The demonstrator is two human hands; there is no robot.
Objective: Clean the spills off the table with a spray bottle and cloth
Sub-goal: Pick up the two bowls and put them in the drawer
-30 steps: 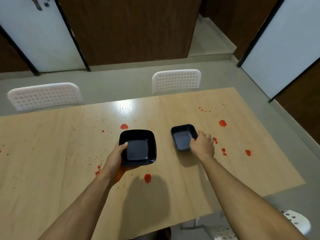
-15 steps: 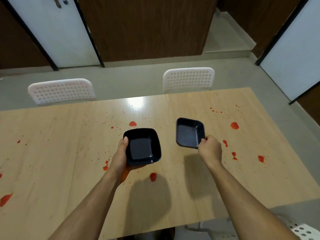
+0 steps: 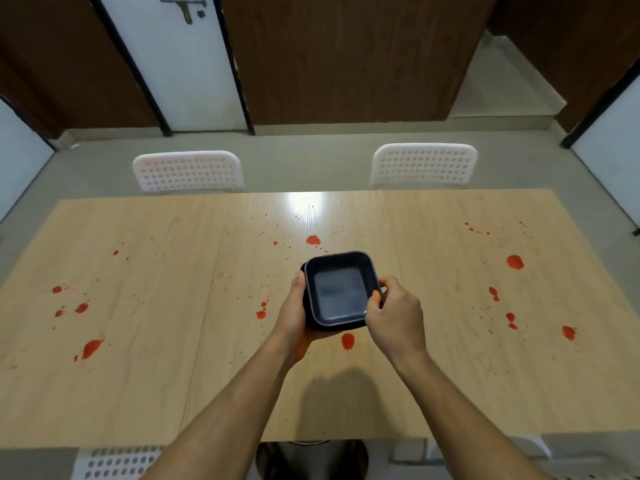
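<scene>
A light wooden table (image 3: 173, 375) is spattered with red spills: a blot (image 3: 347, 340) just under my hands, a drop (image 3: 313, 240) behind them, splashes at the left (image 3: 91, 348) and blots at the right (image 3: 515, 261). Above the table's middle I hold two black square dishes (image 3: 337, 292), the smaller one nested inside the larger. My left hand (image 3: 294, 315) grips the stack's left side and underside. My right hand (image 3: 396, 313) grips its right rim. No spray bottle or cloth is in view.
Two white perforated chairs stand behind the table's far edge, one at the left (image 3: 188, 170) and one at the right (image 3: 423, 165). Another white chair (image 3: 114, 462) shows below the near edge. Doors and dark wood panels line the far wall.
My right hand lifted the smaller dish off the table, carried it left and set it inside the larger dish held in my left hand. The view shifted left, showing more of the table.
</scene>
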